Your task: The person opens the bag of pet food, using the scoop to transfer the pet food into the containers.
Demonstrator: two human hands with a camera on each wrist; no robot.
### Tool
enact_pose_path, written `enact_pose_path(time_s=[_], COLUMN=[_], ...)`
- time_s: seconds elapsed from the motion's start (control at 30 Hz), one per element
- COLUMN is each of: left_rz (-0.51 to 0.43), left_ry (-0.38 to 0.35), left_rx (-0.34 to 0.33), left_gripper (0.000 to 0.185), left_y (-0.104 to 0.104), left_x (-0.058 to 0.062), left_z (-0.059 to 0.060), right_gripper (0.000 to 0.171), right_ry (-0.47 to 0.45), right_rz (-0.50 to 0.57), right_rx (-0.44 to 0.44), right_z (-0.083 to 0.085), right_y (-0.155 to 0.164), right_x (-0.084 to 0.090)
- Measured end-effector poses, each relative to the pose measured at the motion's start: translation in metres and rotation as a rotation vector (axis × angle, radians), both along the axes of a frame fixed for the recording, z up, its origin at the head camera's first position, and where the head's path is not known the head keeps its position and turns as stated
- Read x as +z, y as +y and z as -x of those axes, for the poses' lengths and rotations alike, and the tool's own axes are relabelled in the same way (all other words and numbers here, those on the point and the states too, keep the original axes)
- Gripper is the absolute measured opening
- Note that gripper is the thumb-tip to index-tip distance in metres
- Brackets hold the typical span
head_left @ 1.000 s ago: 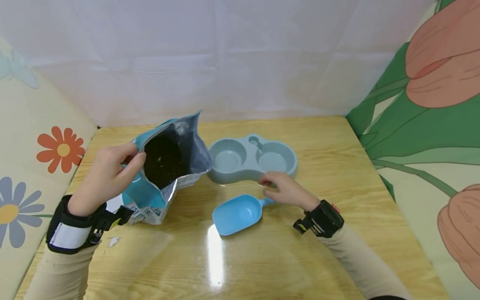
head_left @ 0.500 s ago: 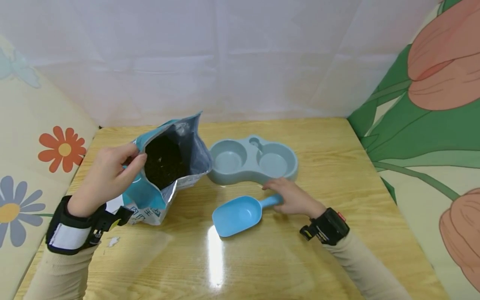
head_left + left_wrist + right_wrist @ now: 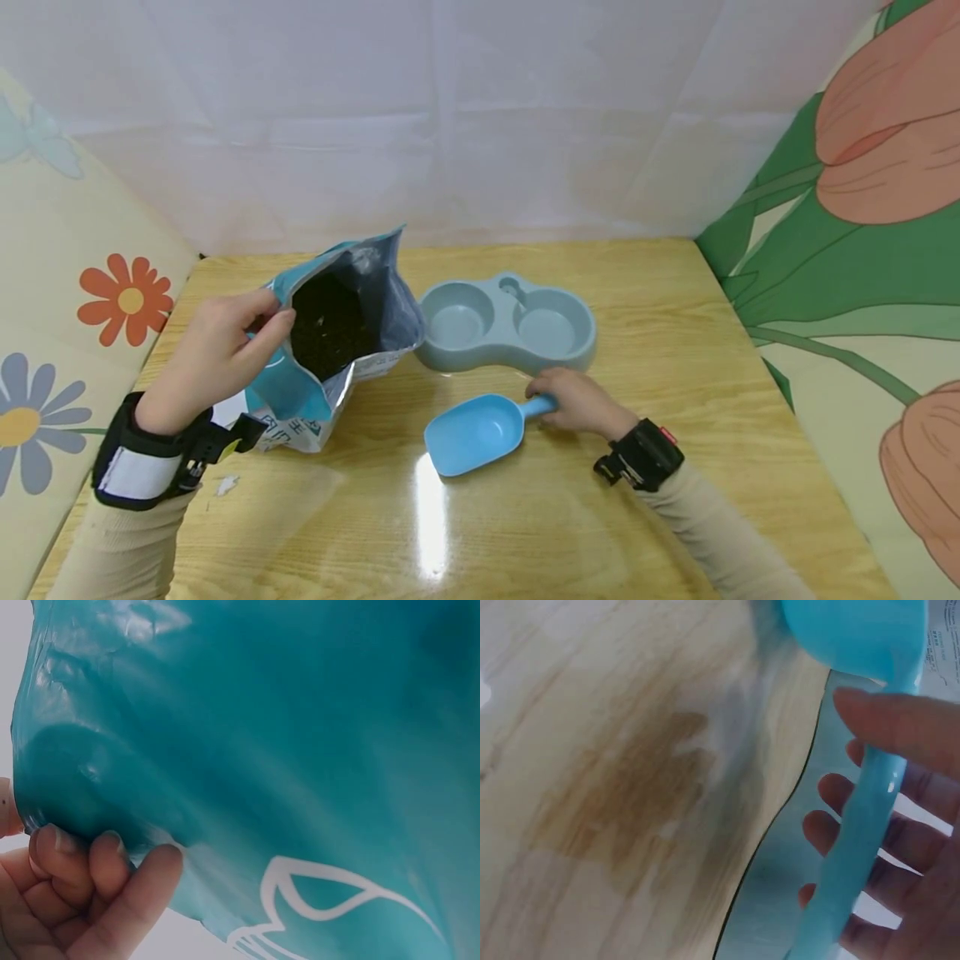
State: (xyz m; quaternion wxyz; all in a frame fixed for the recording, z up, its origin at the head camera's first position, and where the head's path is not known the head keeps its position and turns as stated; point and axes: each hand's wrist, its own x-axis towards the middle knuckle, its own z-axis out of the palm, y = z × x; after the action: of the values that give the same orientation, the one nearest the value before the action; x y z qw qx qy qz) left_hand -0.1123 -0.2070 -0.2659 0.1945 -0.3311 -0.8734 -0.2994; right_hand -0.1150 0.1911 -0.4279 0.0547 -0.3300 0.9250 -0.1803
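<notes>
My left hand (image 3: 217,358) pinches the left edge of an upright blue-and-white bag (image 3: 292,387), holding its silver-lined mouth wide. Dark crumbly material, like soil, (image 3: 326,329) lies inside. In the left wrist view, the curled fingers (image 3: 67,862) press against the bag's teal outer face. Right of the bag, a light-blue scoop (image 3: 472,433) points its bowl to the left. My right hand (image 3: 577,404) grips its handle; the right wrist view has the thumb across the handle (image 3: 855,840) and the fingers curled behind it. Nothing shows in the scoop's bowl.
A grey-green double-bowl feeding dish (image 3: 502,329) stands behind the scoop, close to the bag's right side. A small white scrap (image 3: 227,483) lies on the wooden table (image 3: 585,517) at front left. A white cloth backdrop and flower-printed side panels border the table.
My right hand has come down from above the handle, near the dish's front edge, and closed round the scoop's handle. The left hand and the bag stay where they were.
</notes>
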Motion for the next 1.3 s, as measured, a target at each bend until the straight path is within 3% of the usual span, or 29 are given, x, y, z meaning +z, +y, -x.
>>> enact_pose_path(time_s=[0.33,0.53,0.7,1.03,1.3], left_rz=[-0.006,-0.005,0.009,0.046,0.038], left_ry=[-0.014,-0.012,-0.018,-0.045,-0.057], left_rx=[-0.003,-0.006,-0.022,-0.039,-0.047], left_gripper=[0.021,0.021,0.022,0.026,0.029], left_y=[0.000,0.000,0.001,0.012,0.017], left_x=[-0.001,-0.001,-0.001,-0.003,-0.002], left_z=[0.000,0.000,0.000,0.000,0.000], right_gripper=[0.015,0.011,0.010,0.023,0.019], right_ry=[-0.107,-0.096,-0.078,0.106,0.240], right_rz=[0.065,0.108,0.141,0.212,0.235], right_rx=[0.048,0.099,0.091,0.016,0.031], right_z=[-0.001,-0.002,-0.005,-0.013,-0.015], right_y=[0.002,0.005,0.011,0.033,0.043], right_x=[-0.002,-0.003,0.002,0.039,0.080])
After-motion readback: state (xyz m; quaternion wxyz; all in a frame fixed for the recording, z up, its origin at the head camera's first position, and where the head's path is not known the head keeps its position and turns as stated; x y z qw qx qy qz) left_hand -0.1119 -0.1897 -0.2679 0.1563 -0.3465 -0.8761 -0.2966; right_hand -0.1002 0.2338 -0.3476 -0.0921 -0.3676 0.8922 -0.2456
